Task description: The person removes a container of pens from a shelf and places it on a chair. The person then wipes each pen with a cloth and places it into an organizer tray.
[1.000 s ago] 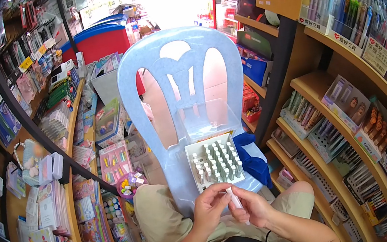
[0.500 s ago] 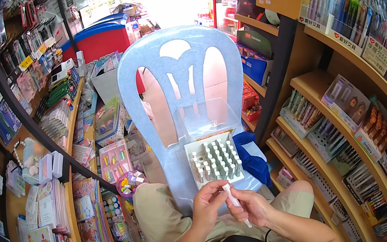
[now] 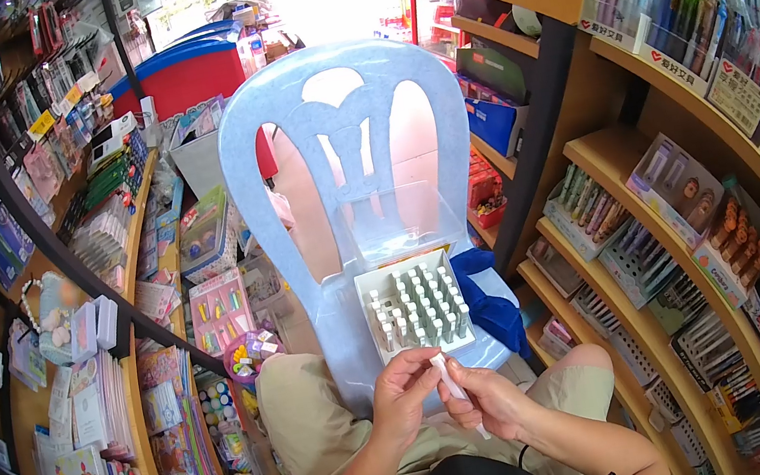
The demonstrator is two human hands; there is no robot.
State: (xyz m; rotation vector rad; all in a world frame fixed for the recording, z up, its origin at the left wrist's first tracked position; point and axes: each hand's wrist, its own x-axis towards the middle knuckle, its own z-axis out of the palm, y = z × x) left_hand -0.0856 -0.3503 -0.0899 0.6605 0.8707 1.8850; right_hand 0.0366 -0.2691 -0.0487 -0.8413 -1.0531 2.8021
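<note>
Over my lap, my left hand [image 3: 402,399] and my right hand [image 3: 491,401] meet around a slim white tube [image 3: 449,380]. The tube slants, its upper end between the fingertips of both hands. My right fingers wrap its middle, and the lower end pokes out beneath them. Just beyond the hands, a white box [image 3: 365,292] sits on the seat of a light blue plastic chair [image 3: 334,322]. Upright white-capped sticks [image 3: 432,291] stand in rows in it. A clear lid [image 3: 397,220] rises at the box's far side. Fine detail of the tube is too small to make out.
Dark blue cloth [image 3: 492,304] lies right of the box. Shelves of pens [image 3: 684,20] curve along the right; notebooks [image 3: 106,420] and packaged goods fill the left shelves. A purple basket [image 3: 254,354] stands low by my left knee. Beyond the chair is a bright doorway.
The view has shifted slightly, so the chair and box appear a little further left and lower. Both hands keep hold of the white tube, with only small finger movement.
</note>
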